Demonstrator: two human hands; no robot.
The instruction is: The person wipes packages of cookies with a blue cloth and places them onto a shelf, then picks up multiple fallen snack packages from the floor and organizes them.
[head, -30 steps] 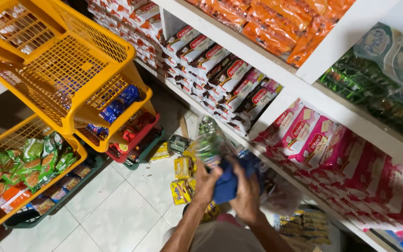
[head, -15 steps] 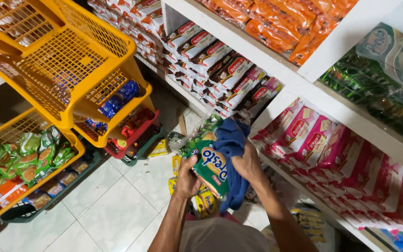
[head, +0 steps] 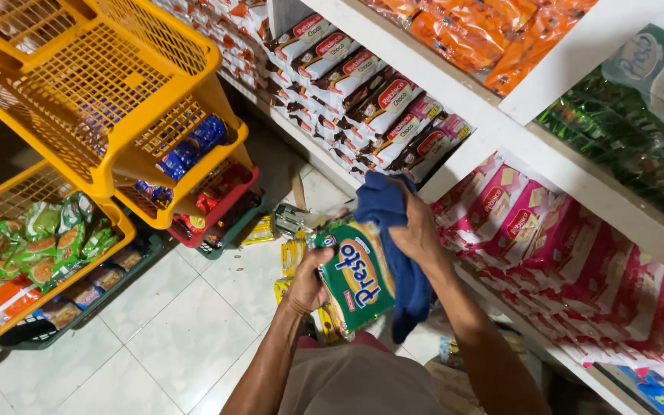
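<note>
My left hand (head: 307,283) grips the lower left edge of a green snack pack (head: 359,275) held upright in front of my chest. My right hand (head: 419,230) holds a dark blue cloth (head: 393,230) pressed against the pack's right side; the cloth hangs down past the pack's bottom. Both hands are close together above the white tiled floor, right in front of the white shelf unit.
White shelves (head: 493,115) on the right carry brown, pink, orange and green snack packs. Yellow wire baskets (head: 109,100) with goods stand stacked at left, over red and green trays. Yellow packs (head: 293,257) lie on the tiled floor (head: 170,323) below my hands.
The green pack came up from near the floor into both hands and is now held higher and upright. The blue cloth has moved up along its right side.
</note>
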